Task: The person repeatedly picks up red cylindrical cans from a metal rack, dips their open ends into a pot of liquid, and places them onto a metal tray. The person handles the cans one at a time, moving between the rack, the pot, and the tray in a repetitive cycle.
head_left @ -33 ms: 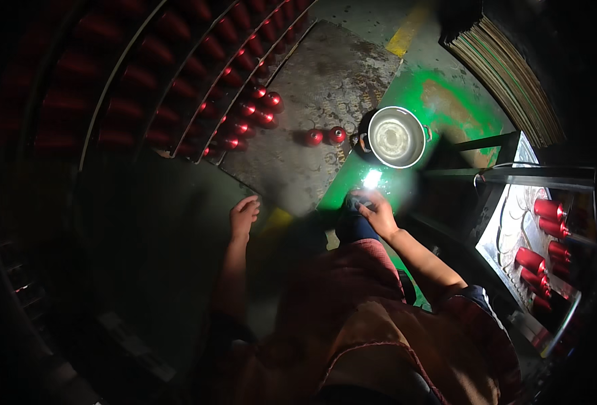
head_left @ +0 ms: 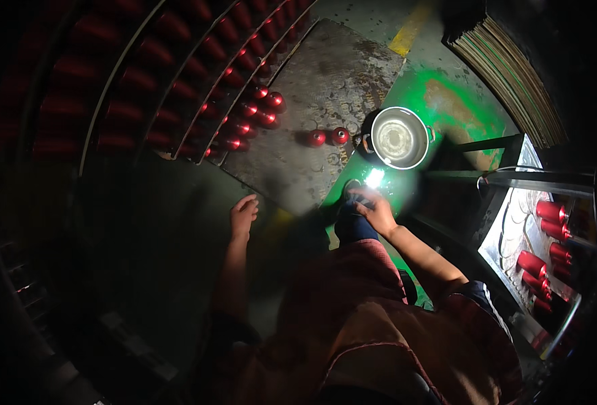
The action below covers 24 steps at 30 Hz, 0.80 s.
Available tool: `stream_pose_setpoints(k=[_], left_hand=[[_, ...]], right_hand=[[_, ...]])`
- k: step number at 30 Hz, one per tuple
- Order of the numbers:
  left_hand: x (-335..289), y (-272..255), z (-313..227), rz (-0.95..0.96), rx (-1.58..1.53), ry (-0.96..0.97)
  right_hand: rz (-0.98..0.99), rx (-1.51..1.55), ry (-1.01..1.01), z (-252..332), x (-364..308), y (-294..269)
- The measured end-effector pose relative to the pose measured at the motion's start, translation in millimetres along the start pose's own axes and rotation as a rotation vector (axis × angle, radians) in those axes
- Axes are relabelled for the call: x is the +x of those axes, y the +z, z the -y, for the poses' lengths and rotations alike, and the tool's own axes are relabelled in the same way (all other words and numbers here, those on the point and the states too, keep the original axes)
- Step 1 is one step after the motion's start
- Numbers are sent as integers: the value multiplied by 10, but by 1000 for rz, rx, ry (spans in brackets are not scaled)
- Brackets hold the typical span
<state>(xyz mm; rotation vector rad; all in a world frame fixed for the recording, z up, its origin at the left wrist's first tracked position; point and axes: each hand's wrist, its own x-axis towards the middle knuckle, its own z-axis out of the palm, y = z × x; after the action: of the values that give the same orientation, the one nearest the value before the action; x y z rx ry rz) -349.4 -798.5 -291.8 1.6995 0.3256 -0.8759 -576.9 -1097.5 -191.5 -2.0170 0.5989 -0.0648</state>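
My left hand (head_left: pixel 244 214) hangs over the dark floor, fingers loosely curled, with nothing visible in it. Over the dark trouser leg and shoe, my right hand (head_left: pixel 377 214) has its fingers bent and spread from the thumb; I see no object in it. Ahead of that hand, a bright patch of light (head_left: pixel 375 178) glares on the green floor. Beyond it stands a metal pot (head_left: pixel 418 128) with two side handles, seemingly without contents. Left of the pot, two shiny red canister-like pieces (head_left: pixel 339 136) stand upright on a worn dark sheet (head_left: pixel 298 165).
Stacked layers of red pieces (head_left: pixel 153 84), split by thin sheets, fill the far left. More red pieces (head_left: pixel 266 116) stand at their edge. A pile of flat sheets (head_left: pixel 507 77) lies far right. At right, a dark metal frame (head_left: pixel 541 178) adjoins a lit tray with several red pieces (head_left: pixel 532 262).
The whole view has shifted very slightly, so the pot and red pieces appear a little further right. Both hands keep nearly the same pose.
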Motion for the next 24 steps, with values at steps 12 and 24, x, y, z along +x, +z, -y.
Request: stream_pose_setpoints(k=[12, 24], left_hand=[[1927, -196, 386, -220, 489, 81], [5053, -39, 923, -492, 836, 617]], right_hand=[[177, -261, -158, -515, 2786, 1286], [-184, -429, -241, -2042, 5133, 3509]])
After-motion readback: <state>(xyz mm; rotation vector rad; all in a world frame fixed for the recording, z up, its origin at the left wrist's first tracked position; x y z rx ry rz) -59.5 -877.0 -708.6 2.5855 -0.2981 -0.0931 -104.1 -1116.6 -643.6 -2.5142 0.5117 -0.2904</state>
